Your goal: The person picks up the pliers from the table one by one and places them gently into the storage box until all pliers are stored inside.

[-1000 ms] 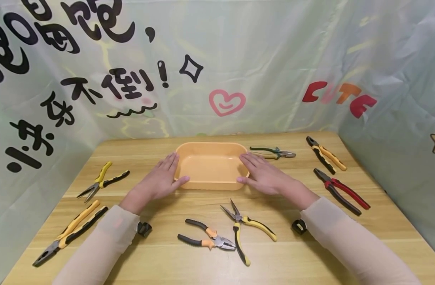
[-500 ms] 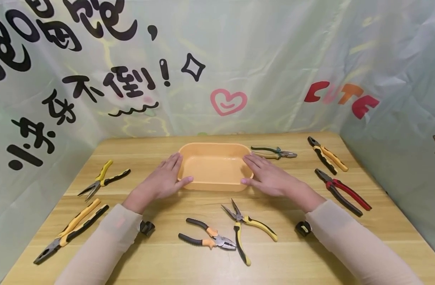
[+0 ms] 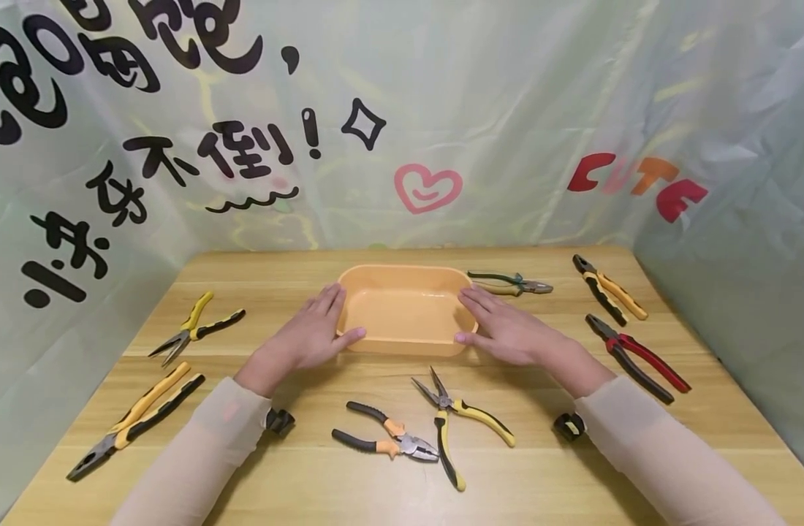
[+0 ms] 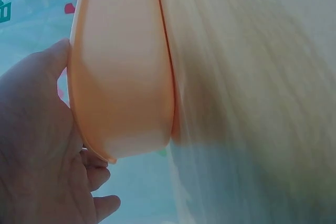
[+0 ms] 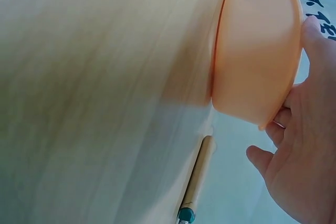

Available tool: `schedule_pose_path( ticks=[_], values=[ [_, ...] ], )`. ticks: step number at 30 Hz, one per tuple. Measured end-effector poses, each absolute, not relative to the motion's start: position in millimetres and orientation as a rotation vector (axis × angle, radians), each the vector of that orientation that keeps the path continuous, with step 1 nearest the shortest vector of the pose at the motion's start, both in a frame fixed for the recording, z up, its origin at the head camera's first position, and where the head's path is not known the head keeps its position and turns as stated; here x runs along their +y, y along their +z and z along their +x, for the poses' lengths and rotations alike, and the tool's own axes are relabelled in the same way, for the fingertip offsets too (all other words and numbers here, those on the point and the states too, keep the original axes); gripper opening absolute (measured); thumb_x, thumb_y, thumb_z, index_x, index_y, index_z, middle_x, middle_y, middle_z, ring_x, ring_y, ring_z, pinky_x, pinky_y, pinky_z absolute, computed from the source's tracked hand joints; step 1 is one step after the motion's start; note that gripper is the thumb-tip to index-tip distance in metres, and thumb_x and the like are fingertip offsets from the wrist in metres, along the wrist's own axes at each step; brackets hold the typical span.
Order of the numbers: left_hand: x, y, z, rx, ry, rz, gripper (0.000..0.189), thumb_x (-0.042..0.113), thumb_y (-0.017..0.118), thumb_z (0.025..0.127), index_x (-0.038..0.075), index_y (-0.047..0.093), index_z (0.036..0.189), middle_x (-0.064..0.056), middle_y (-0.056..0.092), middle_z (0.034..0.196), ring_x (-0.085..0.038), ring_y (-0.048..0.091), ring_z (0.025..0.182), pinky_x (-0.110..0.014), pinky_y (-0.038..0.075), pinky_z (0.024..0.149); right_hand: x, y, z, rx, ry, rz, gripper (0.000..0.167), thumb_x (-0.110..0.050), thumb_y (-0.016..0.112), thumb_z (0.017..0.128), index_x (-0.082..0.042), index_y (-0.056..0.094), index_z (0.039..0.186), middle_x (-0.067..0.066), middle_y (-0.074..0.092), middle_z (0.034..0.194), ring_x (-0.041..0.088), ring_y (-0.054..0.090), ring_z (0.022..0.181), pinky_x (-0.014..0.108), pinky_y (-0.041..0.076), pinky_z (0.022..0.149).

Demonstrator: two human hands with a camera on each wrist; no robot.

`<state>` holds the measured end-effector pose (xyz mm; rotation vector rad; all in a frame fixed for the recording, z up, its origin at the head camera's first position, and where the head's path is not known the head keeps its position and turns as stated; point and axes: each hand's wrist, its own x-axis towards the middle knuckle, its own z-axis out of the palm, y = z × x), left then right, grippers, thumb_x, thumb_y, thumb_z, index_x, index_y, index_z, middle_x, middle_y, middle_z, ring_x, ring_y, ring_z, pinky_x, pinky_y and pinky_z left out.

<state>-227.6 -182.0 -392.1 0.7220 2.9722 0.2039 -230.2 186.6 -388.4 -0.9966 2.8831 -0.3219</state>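
A shallow orange plastic basin [image 3: 402, 318] stands on the wooden table, with nothing in its bowl. My left hand [image 3: 310, 332] grips its left end, fingers along the end and thumb at the near rim. At the opposite end my right hand [image 3: 514, 332] holds it the same way. In the left wrist view the thumb [image 4: 58, 56] presses on the rim of the basin [image 4: 123, 72], and the fingertips show past its end. The right wrist view shows the basin [image 5: 257, 40] with the right fingers bent by its end rim.
Green-and-cream pliers [image 3: 517, 283] lie behind the right hand. Orange-and-black pliers [image 3: 599, 281] and red-and-black pliers [image 3: 611, 340] lie at right. Long-nose pliers [image 3: 444, 402] and combination pliers [image 3: 415, 447] lie in front; yellow pliers [image 3: 186, 334] and large pliers [image 3: 117, 440] at left.
The basin and both hands have shifted slightly to the right against the pliers, which keep their places on the table. The head view has also moved a little.
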Motion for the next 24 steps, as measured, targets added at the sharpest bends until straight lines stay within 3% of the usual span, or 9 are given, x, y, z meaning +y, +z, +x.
schedule_pose_path(
  ticks=[24],
  values=[
    [-175.8,-391.7,-217.5,2.958,0.229,0.758,0.097,0.073,0.019,0.094,0.0,0.006,0.156,-0.022,0.002,0.161,-0.034,0.002,0.148,-0.047,0.012,0.119,195.7,-386.7,-221.5,2.894,-0.25,-1.045,0.087,-0.062,0.036,0.099,0.0,0.015,0.155,0.018,0.01,0.162,0.036,0.011,0.147,0.051,0.02,0.116]
  ],
)
